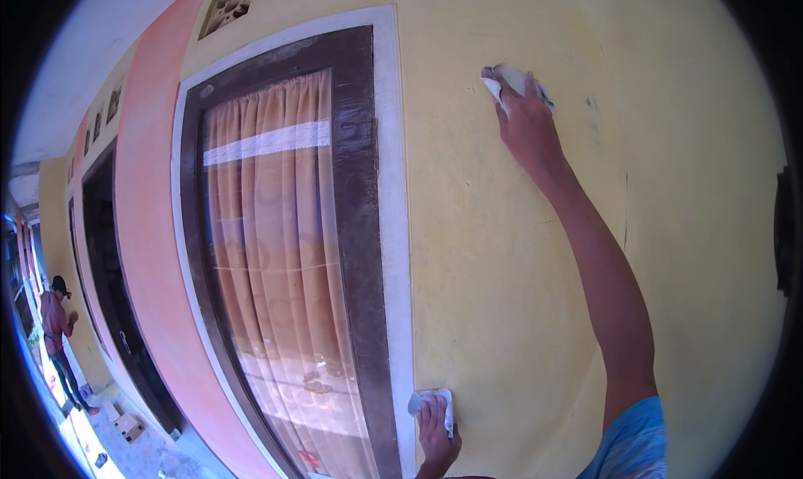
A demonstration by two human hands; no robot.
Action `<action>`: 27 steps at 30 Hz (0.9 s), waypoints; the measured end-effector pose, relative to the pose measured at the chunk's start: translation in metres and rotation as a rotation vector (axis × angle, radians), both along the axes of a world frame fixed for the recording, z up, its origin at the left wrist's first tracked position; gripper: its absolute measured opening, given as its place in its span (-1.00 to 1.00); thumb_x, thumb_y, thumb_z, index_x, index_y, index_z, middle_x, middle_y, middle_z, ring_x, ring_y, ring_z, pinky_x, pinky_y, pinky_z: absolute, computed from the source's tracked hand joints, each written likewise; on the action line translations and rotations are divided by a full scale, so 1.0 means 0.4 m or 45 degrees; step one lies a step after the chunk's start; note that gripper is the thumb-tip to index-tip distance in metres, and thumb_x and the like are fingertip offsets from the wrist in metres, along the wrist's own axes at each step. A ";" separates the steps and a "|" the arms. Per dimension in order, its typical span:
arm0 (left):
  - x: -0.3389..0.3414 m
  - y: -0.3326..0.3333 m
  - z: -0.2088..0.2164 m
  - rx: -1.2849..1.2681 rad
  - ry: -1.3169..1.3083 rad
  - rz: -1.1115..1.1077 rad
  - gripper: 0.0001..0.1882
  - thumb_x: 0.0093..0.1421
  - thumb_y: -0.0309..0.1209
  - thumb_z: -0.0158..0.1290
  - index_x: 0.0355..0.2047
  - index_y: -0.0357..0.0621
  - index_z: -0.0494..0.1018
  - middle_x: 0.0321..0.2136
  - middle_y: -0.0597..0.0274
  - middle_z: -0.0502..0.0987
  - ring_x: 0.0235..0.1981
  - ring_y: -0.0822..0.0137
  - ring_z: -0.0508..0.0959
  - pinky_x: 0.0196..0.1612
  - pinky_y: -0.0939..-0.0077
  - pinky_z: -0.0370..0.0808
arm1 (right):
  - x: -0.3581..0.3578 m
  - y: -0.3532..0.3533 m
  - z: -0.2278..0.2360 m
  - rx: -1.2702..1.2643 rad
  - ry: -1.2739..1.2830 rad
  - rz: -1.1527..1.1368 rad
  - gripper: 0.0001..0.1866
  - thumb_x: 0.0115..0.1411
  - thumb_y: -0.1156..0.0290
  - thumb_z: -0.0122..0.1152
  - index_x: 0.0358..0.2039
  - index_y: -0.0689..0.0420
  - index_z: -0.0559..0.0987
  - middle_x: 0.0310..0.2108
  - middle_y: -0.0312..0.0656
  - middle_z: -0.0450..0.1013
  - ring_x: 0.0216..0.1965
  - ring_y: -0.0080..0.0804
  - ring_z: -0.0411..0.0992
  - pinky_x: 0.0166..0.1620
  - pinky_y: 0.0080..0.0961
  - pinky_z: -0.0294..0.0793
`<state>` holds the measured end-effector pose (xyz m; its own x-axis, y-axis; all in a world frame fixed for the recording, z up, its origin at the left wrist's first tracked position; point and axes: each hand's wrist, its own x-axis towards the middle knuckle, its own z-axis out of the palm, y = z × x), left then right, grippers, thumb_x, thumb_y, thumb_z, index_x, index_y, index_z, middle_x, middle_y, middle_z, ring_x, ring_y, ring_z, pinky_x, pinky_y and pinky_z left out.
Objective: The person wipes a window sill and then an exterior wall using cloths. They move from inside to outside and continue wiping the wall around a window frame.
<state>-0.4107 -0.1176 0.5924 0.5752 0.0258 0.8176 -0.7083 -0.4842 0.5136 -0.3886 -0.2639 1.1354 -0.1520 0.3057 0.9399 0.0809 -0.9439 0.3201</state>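
My right arm reaches high up the yellow wall (502,295). The fingers of my right hand (533,128) press a crumpled whitish cloth (512,79) flat against the paint. Dark scuff marks (590,104) show on the wall just right of that hand. Much lower, beside the white door frame (393,253), my left hand (437,439) is closed on a pale grey-white folded pad (447,398), perhaps cloth. This pad lies against the wall near the frame's edge.
Left of the wall is a dark brown glazed door (355,186) with an orange curtain (276,228) behind the glass. A pink wall strip (155,161) and an open dark doorway (109,228) follow. Farther off, another person (56,324) stands near a cardboard box (128,427) on the floor.
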 end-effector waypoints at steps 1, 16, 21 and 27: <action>-0.002 -0.007 -0.001 0.004 -0.001 -0.012 -0.36 0.23 -0.47 0.00 0.31 -0.43 0.19 0.32 -0.38 0.17 0.38 -0.43 0.04 0.37 -0.31 -0.08 | 0.001 0.003 -0.007 -0.070 -0.022 -0.087 -0.47 0.30 0.51 0.06 0.29 0.03 0.37 0.21 -0.22 0.42 0.21 0.28 0.30 0.28 -0.05 0.38; 0.048 -0.019 -0.056 0.092 -0.064 0.041 -0.25 0.09 -0.45 0.14 0.32 -0.30 0.23 0.32 -0.23 0.23 0.34 -0.36 0.17 0.38 -0.19 0.03 | 0.051 0.069 -0.006 -0.251 0.095 0.224 -0.70 0.32 0.41 0.11 0.06 0.02 0.56 0.11 -0.13 0.48 0.08 -0.15 0.48 0.17 -0.17 0.46; 0.039 0.003 -0.046 0.130 -0.010 0.105 -0.28 0.09 -0.46 0.13 0.30 -0.30 0.26 0.31 -0.22 0.25 0.34 -0.34 0.18 0.37 -0.17 0.07 | 0.026 0.078 -0.052 -0.644 0.272 0.262 -0.74 0.30 0.37 0.16 -0.01 0.01 0.60 0.03 -0.22 0.55 0.04 -0.21 0.51 0.17 -0.23 0.47; 0.112 -0.015 -0.135 0.148 -0.154 0.119 -0.26 0.07 -0.50 0.09 0.31 -0.38 0.21 0.32 -0.20 0.24 0.36 -0.36 0.13 0.40 -0.16 0.05 | 0.038 0.031 0.082 -0.187 0.099 0.014 -0.66 0.36 0.22 0.09 0.13 -0.12 0.55 0.11 -0.20 0.51 0.09 -0.16 0.49 0.12 -0.23 0.52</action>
<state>-0.3657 -0.1236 0.5383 0.4719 -0.0244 0.8813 -0.7110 -0.6017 0.3640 -0.3733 -0.2516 1.1683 -0.0842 0.4392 0.8944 0.1207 -0.8865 0.4467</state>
